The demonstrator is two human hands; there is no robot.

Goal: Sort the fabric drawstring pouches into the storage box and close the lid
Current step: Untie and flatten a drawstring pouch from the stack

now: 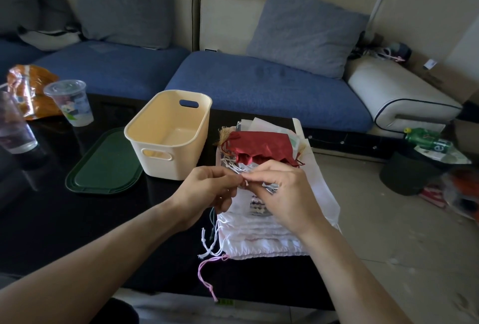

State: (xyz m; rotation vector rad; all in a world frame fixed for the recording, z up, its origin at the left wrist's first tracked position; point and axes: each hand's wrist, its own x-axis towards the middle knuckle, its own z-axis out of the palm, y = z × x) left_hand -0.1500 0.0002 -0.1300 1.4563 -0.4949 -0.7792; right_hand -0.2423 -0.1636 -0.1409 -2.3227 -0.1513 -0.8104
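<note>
1 view only: head camera, wide-angle, looks forward and down over near edge of table (51,207); hands close below lens, sofa (259,85) far across frame.

A blue-cushioned sofa (259,85) with grey pillows (305,28) stands behind a glossy black table (51,207) on pale floor (401,246).
</note>
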